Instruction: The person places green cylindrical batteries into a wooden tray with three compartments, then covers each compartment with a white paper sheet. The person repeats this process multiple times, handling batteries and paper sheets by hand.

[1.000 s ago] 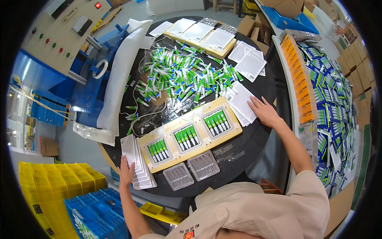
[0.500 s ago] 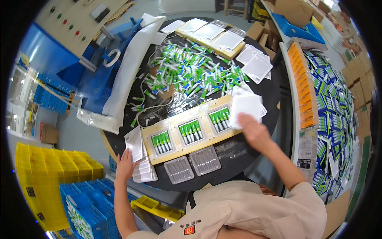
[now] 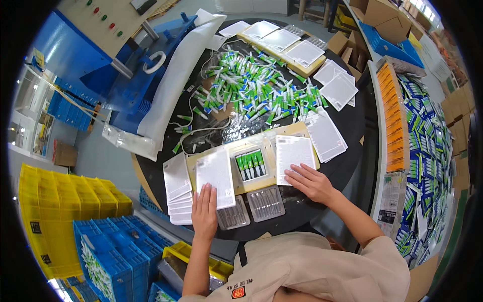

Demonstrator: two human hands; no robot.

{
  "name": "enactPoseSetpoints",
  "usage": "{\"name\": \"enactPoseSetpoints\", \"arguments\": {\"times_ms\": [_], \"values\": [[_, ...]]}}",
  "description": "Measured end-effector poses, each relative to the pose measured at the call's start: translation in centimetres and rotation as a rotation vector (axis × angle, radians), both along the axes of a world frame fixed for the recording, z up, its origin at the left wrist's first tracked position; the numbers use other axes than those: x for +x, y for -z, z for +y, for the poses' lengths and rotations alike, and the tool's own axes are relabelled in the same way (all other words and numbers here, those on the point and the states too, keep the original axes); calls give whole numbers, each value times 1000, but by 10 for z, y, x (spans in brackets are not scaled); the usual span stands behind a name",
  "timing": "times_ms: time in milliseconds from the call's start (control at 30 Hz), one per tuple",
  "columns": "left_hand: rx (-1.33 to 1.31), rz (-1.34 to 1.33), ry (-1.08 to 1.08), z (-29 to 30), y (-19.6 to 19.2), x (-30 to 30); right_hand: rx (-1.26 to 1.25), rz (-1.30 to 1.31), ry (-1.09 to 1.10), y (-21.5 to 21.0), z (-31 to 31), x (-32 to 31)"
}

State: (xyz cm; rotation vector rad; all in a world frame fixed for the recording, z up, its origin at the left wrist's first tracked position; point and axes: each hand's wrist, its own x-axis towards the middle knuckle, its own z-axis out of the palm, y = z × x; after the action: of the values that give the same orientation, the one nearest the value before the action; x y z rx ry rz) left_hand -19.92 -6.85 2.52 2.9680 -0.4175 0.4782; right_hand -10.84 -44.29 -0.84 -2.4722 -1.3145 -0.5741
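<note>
On the round black table a long cream tray mold (image 3: 297,130) lies in front of me. Its middle pocket shows several green-and-white tubes (image 3: 250,165) side by side in clear plastic. A white card (image 3: 215,173) covers the left pocket, and the outstretched fingers of my left hand (image 3: 205,214) rest on its lower edge. Over the right pocket lies another white card (image 3: 295,153); my right hand (image 3: 313,185) presses flat fingers to its lower right part. Two clear ribbed blister trays (image 3: 265,204) sit along the mold's near side, one partly under the left card.
White card stacks flank the mold, left (image 3: 177,183) and right (image 3: 326,136). Beyond it lies a heap of loose tubes (image 3: 251,85). A second card-covered mold (image 3: 314,68) stands at the far edge. Left are a blue machine (image 3: 123,95) and yellow crates (image 3: 65,211); packed blisters (image 3: 427,151) fill the right side.
My left hand has come right from the left stack, and a card now covers the left pocket. My right hand has moved down and left, with a card now over the right pocket.
</note>
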Motion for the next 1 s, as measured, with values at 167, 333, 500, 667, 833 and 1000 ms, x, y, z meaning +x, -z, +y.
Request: {"name": "enactPoseSetpoints", "arguments": {"times_ms": [167, 333, 500, 667, 833, 1000], "values": [[61, 85, -89, 10, 34, 5, -168, 77, -63, 13, 3, -5], [47, 197, -45, 19, 54, -9, -159, 78, -54, 24, -17, -7], [19, 274, -87, 14, 59, -8, -186, 63, -112, 14, -18, -3], [67, 271, -98, 10, 59, -7, -88, -68, -101, 2, -15, 6], [30, 320, -111, 4, 56, -9, -159, -68, -195, 16, -18, 32], [-4, 295, -103, -3, 38, -1, -137, -14, -293, 34, -32, 31]]}}
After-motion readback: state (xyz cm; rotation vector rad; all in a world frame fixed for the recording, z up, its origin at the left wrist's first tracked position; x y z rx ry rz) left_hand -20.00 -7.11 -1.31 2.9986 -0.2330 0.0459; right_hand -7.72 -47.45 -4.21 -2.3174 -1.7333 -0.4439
